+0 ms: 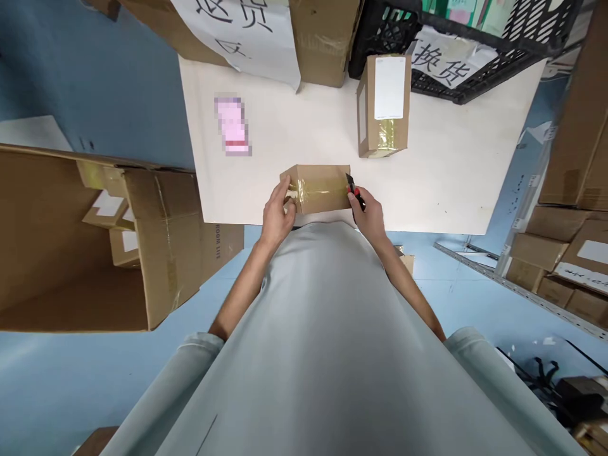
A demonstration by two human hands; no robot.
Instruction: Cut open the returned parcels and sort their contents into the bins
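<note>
A small taped cardboard box (323,189) lies on its side at the near edge of the white table, a band of shiny yellowish tape along its upper face. My left hand (278,214) grips the box's left end, fingers and thumb around it. In my right hand (369,217) is a box cutter (355,190), red and black, with its dark blade tip at the box's right end. Whether the blade cuts into the tape cannot be made out. Behind, a second small cardboard box (393,136) with a white label stands on the table.
On the white table (441,171), a pixelated pink item (232,125) lies at left. A large carton (323,44) and a black plastic crate (475,47) line the back. An open carton (175,240) holding small boxes is at left; a shelf of boxes (546,253) stands right.
</note>
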